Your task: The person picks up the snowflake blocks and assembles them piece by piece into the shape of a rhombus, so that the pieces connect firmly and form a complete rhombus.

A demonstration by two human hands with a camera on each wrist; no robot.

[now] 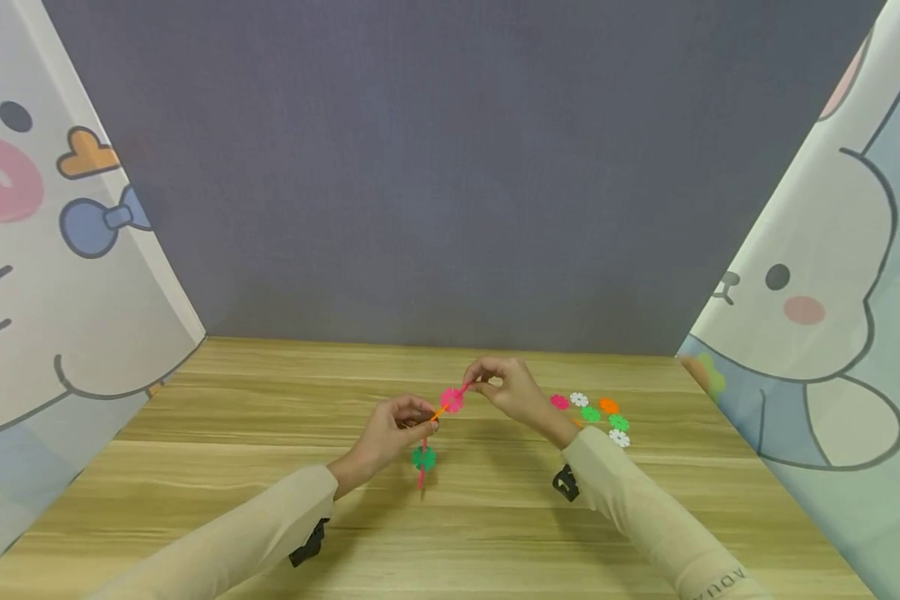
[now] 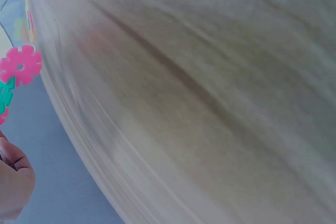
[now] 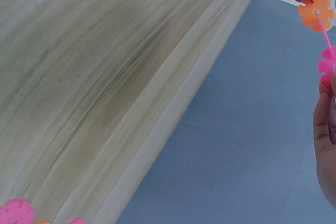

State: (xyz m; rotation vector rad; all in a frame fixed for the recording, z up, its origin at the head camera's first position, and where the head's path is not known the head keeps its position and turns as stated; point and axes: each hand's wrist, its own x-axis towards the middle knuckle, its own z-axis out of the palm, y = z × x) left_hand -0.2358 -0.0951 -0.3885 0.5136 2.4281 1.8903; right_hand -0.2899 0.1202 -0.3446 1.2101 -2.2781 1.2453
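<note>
1. Stretching between both hands, a chain of notched discs (image 1: 452,401) is held above the wooden table (image 1: 270,417).
2. The left hand (image 1: 390,431) pinches the chain between thumb and fingers, just beside an orange disc (image 3: 316,13).
3. Below those left fingertips hangs more of the chain, with a green disc (image 1: 423,458) between pink ones.
4. The right hand (image 1: 512,392) pinches a pink disc at the chain's other end.
5. Loose discs (image 1: 590,413) lie beyond the right wrist.
</note>
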